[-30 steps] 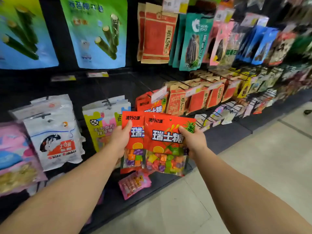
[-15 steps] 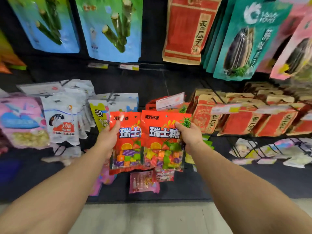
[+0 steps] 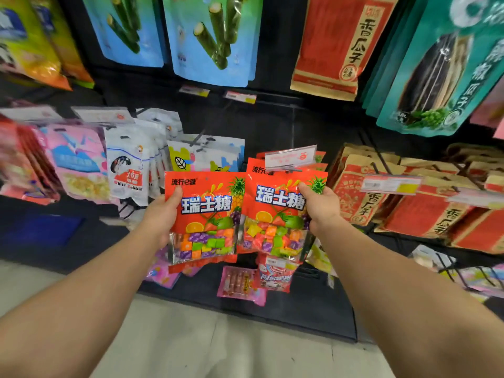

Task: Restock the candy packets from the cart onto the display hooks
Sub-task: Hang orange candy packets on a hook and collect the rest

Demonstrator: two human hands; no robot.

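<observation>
1. Hanging packets left of the price tag (image 3: 290, 157) are blurred; the hook behind it is hidden.
2. Left hand (image 3: 161, 218) grips one candy packet (image 3: 203, 222) left of the tag; right hand (image 3: 320, 207) grips another packet (image 3: 275, 214) just below it.

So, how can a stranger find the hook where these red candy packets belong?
Look at the middle row of the dark display wall. The hook is behind the packet in the right hand, between white leaf packets and brown seed bags. Only it holds identical red packets under a clear price tag.
</observation>
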